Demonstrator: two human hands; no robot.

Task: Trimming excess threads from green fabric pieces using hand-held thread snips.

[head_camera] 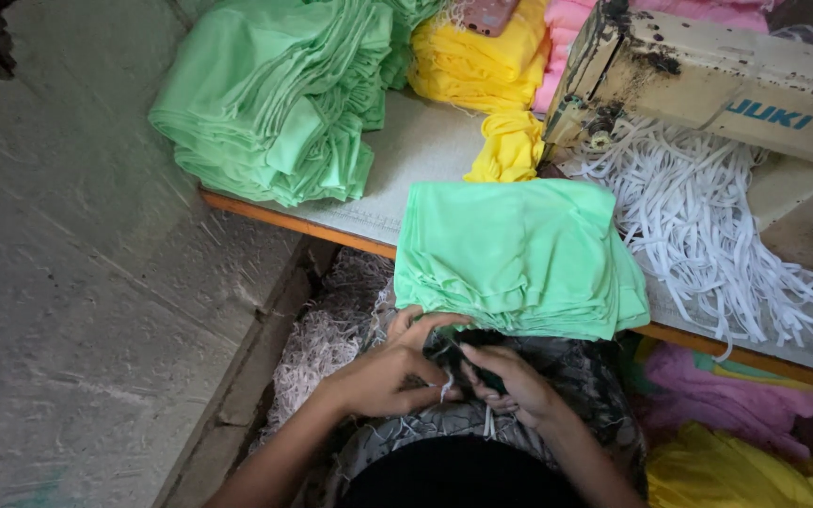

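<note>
My left hand [383,372] and my right hand [512,378] meet low in the head view, just under the table's front edge, over my lap. Both pinch a small dark piece of fabric [449,353] with a thin white elastic strand [445,386] hanging from it. Directly above my hands a folded stack of light green cloth pieces [518,254] overhangs the table edge. What lies between my fingers beyond the dark piece is too small to tell.
A cream sewing machine [708,80] stands at the back right with a heap of white elastic strips [698,226] below it. Larger green stack [275,94], yellow stack [482,56] and pink cloth [566,19] lie behind. Concrete floor [68,282] left; thread scraps [322,339] and pink and yellow cloth [726,442] below.
</note>
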